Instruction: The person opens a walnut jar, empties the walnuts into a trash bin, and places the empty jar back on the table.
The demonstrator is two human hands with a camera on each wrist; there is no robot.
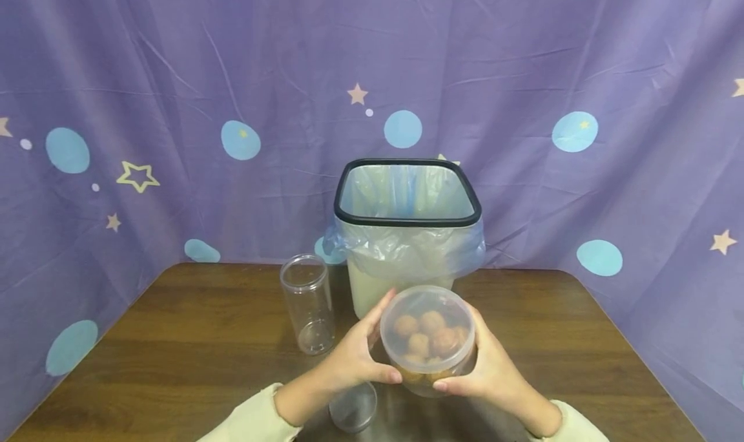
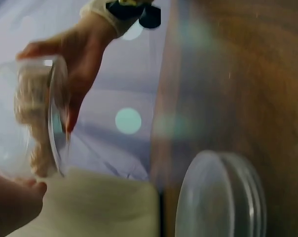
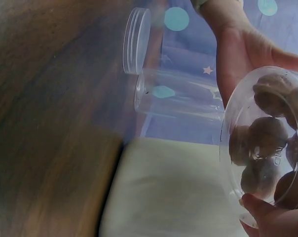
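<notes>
Both hands hold a clear round plastic jar (image 1: pixel 427 384) with a frosted lid (image 1: pixel 401 332) on top, several brown round balls (image 1: pixel 431 322) inside. My left hand (image 1: pixel 357 355) grips its left side, thumb at the front and fingers farther back. On the right side, my right hand (image 1: pixel 494 364) does the same. The right wrist view shows the jar's bottom (image 3: pixel 277 153) with the balls lying against it. Below the left forearm, a loose clear lid (image 1: pixel 353 408) lies on the table.
A taller clear jar (image 1: pixel 308 306), without a lid, stands to the left on the wooden table (image 1: pixel 192 338). Behind the hands is a white bin (image 1: pixel 363 290) with a black rim (image 1: pixel 407 222) and a blue bag liner (image 1: pixel 418 251). A purple curtain (image 1: pixel 290 73) hangs behind.
</notes>
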